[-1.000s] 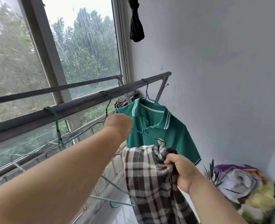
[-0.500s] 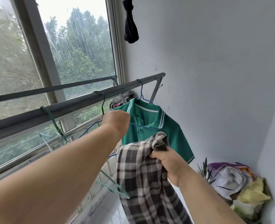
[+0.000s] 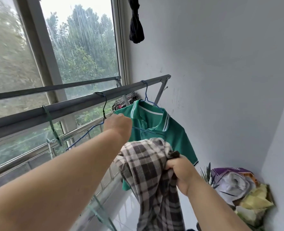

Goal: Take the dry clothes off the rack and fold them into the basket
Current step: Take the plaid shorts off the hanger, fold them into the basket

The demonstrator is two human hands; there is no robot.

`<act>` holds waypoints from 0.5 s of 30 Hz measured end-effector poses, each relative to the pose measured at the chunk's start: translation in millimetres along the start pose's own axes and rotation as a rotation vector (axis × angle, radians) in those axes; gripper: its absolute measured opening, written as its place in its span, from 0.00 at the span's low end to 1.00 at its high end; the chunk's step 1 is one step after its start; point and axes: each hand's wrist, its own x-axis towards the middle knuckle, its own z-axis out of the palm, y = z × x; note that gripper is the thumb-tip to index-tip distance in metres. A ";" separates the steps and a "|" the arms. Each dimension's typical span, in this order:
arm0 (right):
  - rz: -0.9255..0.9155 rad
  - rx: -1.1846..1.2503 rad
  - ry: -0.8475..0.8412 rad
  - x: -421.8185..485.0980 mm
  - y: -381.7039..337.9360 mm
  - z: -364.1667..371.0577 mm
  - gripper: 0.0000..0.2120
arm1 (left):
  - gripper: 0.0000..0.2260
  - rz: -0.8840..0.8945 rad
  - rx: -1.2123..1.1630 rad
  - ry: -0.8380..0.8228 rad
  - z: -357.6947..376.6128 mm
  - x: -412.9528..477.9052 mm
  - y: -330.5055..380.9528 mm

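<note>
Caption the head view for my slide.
Left hand holds an empty hanger on the rail, right hand grips a plaid shirt, green polo hangs behind.

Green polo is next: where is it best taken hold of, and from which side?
Probably the neck of the blue hanger, just above the polo collar, coming from the near side: its hook sits over the rail and should lift off upward, while the wall stands close on the right.
</note>
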 end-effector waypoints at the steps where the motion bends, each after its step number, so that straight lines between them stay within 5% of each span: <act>1: -0.013 0.082 0.003 -3.4 -0.5 -4.0 0.15 | 0.08 0.004 -0.019 0.031 1.9 0.2 1.5; 2: -0.029 0.130 -0.015 -7.1 -1.1 -8.6 0.11 | 0.08 0.004 -0.031 0.053 2.5 0.7 2.6; 7: -0.134 0.223 -0.111 -17.5 -2.1 -18.1 0.20 | 0.09 -0.039 -0.005 -0.020 -4.6 2.5 4.8; 15: -0.158 0.240 0.169 -23.2 -3.9 -39.6 0.15 | 0.09 -0.093 0.060 -0.177 10.2 -8.2 8.3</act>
